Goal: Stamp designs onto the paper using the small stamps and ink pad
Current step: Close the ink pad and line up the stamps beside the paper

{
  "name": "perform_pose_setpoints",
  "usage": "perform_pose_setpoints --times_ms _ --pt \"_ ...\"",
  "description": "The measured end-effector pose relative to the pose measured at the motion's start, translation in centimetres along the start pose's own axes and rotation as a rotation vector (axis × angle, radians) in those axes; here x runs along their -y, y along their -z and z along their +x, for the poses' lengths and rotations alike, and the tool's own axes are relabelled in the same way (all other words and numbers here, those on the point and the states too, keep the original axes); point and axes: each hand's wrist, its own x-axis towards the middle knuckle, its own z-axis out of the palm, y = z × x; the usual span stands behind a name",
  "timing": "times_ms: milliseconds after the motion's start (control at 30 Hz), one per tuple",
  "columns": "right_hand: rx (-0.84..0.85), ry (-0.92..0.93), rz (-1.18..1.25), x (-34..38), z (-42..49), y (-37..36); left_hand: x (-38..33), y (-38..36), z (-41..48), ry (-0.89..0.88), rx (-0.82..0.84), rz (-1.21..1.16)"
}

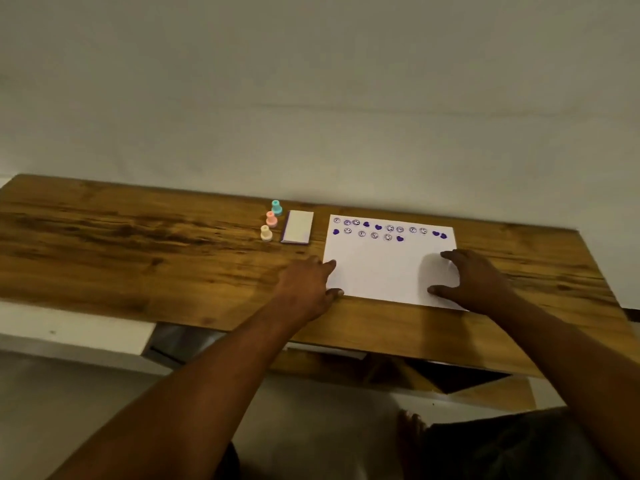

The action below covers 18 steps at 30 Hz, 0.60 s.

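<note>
Paper [381, 268] lies under right hand [474, 282], left hand [304, 289] touching its edge.

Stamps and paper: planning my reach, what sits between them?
The ink pad lies flat between the stamps and the paper, seen in the head view.

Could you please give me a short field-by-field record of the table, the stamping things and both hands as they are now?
table: wooden
paper: white, with two rows of purple prints along its far edge; the rest is blank
ink pad: flat, left of the paper
stamps: teal stamp, pink stamp and cream stamp, upright in a line left of the pad; none held
left hand: touches the paper's left edge
right hand: fingers spread, rests on the paper's right part
</note>
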Motion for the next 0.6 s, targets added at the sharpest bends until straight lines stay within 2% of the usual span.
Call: perform_pose_setpoints --times_ms 233,600 --pt "0.029 0.053 -0.064 0.3 0.6 -0.6 0.2 -0.8 -0.1 0.049 0.032 0.09" --pt "0.035 0.068 -0.077 0.9 0.9 -0.4 1.1 -1.4 0.1 0.069 0.011 0.084"
